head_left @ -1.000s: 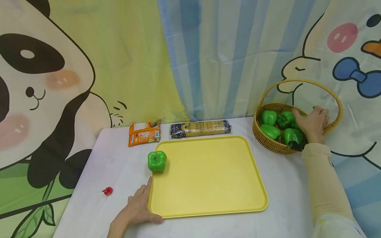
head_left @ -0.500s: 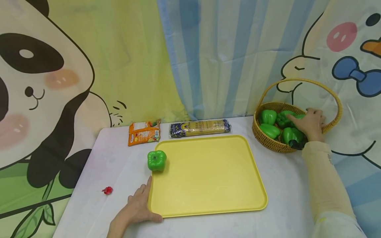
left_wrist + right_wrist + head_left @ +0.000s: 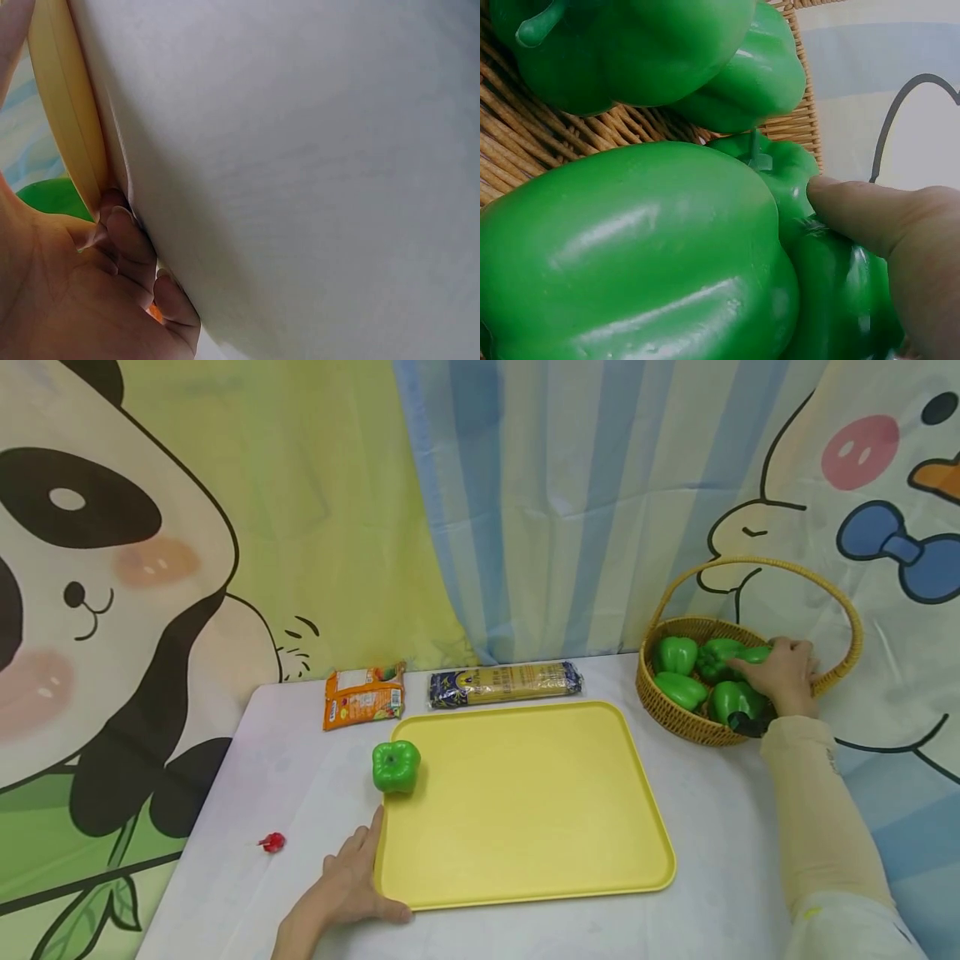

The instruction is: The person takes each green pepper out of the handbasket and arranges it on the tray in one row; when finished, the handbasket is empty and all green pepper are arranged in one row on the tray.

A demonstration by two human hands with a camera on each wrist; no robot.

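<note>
In the head view my right hand (image 3: 783, 677) reaches into a wicker basket (image 3: 663, 714) holding several green bell peppers. It grips one bell pepper (image 3: 754, 654) at the basket's right side, thumb on the near side and the other fingers mostly hidden. The right wrist view shows the thumb (image 3: 862, 210) against this pepper (image 3: 847, 292), behind a larger bell pepper (image 3: 630, 247). My left hand (image 3: 341, 885) rests at the near left corner of a yellow tray (image 3: 525, 802), forefinger along its left edge, thumb at the front edge. Another bell pepper (image 3: 396, 767) sits on the tray's left rim.
An orange snack packet (image 3: 364, 697) and a long gold-and-blue packet (image 3: 506, 683) lie behind the tray. A small red lollipop-like thing (image 3: 272, 842) lies on the white table at left. The basket's tall handle (image 3: 847, 602) arches over the peppers. A dark object (image 3: 746, 725) overlaps the basket's near rim.
My right hand has shifted slightly within the basket, its thumb now lower and its fingers drawn in around the pepper. My left hand, the tray and the pepper on it have stayed put.
</note>
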